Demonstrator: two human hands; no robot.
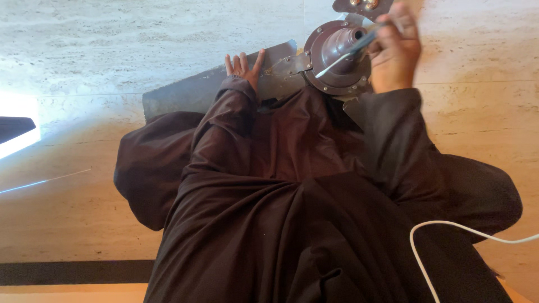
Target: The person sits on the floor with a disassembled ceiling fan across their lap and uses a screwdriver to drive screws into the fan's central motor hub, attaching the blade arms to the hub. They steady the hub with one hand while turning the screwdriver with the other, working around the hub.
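— What lay nearest?
— A dark brown robe [292, 213] over the lap, with one thin white cable [426, 247] across it at right.
— And the hands?
— The left hand [242, 68] pressed flat, fingers spread, on a grey metal fan blade [191, 92]. Farther right, the right hand [396, 50] was closed around one slim screwdriver [348, 53] laid over the round brown fan motor hub [337, 59].
— The surface?
— Pale beige stone floor [112, 45].

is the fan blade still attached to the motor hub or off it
Attached. The grey fan blade joins the brown motor hub through a metal bracket. The left hand lies flat on the blade; the right hand holds a screwdriver at the hub.
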